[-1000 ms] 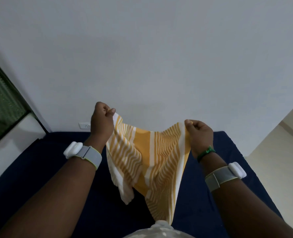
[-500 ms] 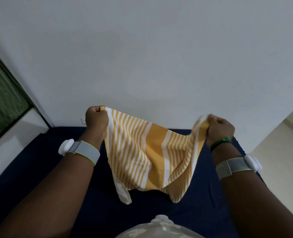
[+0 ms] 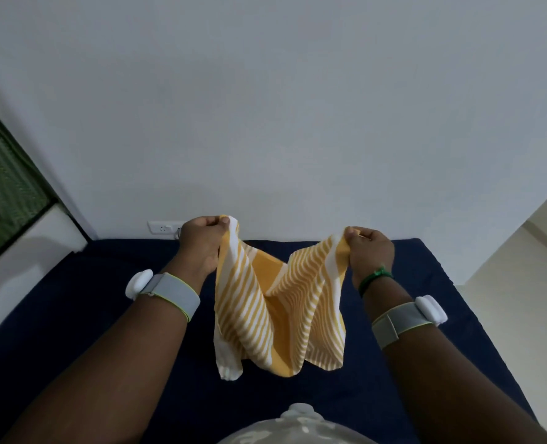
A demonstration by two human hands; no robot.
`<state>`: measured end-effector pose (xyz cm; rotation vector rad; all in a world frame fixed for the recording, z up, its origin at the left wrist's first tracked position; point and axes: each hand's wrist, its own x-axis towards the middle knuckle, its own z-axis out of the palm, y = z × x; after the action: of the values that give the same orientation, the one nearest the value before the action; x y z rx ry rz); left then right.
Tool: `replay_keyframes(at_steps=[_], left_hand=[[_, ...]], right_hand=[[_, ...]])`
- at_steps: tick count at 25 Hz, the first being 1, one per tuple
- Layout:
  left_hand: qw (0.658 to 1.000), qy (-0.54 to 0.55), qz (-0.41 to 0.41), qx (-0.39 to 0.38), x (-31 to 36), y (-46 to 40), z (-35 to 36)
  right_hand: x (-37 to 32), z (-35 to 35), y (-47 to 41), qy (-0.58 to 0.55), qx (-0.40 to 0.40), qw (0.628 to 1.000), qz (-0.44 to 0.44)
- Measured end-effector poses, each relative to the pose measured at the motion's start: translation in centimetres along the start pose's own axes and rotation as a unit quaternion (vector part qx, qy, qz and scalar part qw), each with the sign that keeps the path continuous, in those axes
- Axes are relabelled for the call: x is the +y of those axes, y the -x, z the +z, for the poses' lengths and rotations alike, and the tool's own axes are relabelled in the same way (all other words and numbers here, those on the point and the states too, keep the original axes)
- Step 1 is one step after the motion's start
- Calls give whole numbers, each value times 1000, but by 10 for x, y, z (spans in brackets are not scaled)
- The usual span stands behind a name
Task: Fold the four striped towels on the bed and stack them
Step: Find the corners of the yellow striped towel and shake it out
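A yellow and white striped towel (image 3: 275, 309) hangs in the air above the dark blue bed (image 3: 73, 315). My left hand (image 3: 203, 241) pinches its top left corner and my right hand (image 3: 370, 251) pinches the top right corner. Between my hands the cloth sags in a deep V, and its lower edge dangles loose over the middle of the bed. No other striped towels are in view.
A white wall (image 3: 281, 107) rises behind the bed, with a white socket strip (image 3: 163, 227) just above the mattress. A green-screened window (image 3: 3, 193) with a white sill stands at the left. Pale floor (image 3: 528, 251) shows at the right.
My hands have come closer together, so the towel's top edge went from nearly stretched to a slack V. The view has tilted down a little, showing more of the bed.
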<state>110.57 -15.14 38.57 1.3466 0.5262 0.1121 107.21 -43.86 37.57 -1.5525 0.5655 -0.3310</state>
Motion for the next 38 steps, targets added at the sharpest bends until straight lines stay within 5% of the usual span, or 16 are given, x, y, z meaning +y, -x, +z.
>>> replay_keyframes(at_steps=[4,8,16,29,38], left_hand=[[997,24,-50,-50,-8,17,10],[994,17,-64,-90,-15,33,17],[988,6,-62,-143,-20,52,25],[987,-59,35,-147,-6,68,17],[987,-79,46,-133,-6,73,12]], right_hand=[[4,19,23,-62,-143,984,84],[10,37,35,-30,-113,992,51],[6,67,59,-28,-199,979,25],[-12,72,84,45,-135,978,-151],[-20,67,97,112,-146,964,-191]])
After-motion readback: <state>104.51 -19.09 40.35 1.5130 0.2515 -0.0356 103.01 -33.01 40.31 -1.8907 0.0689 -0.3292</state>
